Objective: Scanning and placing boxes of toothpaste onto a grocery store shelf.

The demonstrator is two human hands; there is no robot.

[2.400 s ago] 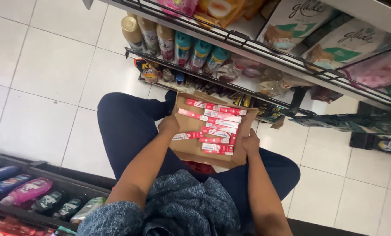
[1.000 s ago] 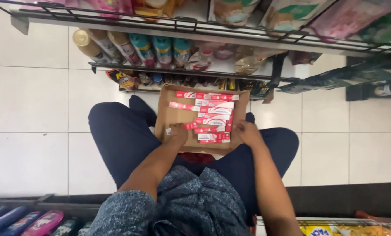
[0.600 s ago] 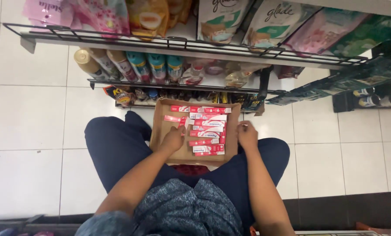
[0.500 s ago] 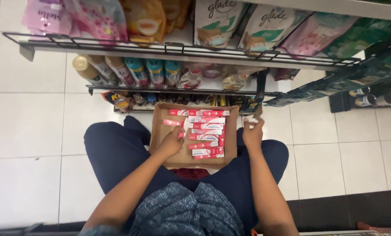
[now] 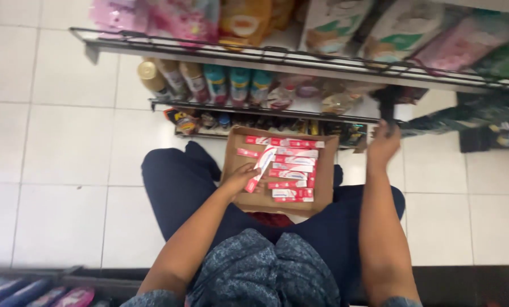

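Observation:
An open cardboard box (image 5: 240, 185) rests on my lap and holds several red and white cartons. My left hand (image 5: 240, 177) is inside the box at its left side, gripping one red and white carton (image 5: 262, 167) that is tilted up out of the pile. My right hand (image 5: 383, 143) is raised off the box, to its right, close to the lower wire shelf (image 5: 266, 109). It looks blurred, with nothing visible in it.
Two wire shelves stand ahead: the upper shelf (image 5: 300, 57) carries soft packs and pouches, the lower one several spray cans (image 5: 209, 82) and small packets. White floor tiles (image 5: 55, 153) lie to the left. Another shelf edge with bottles (image 5: 32, 290) shows at bottom left.
My right hand has let go of the box's right edge and risen toward the lower shelf. My left hand has lifted one carton from the pile. The view has tilted slightly.

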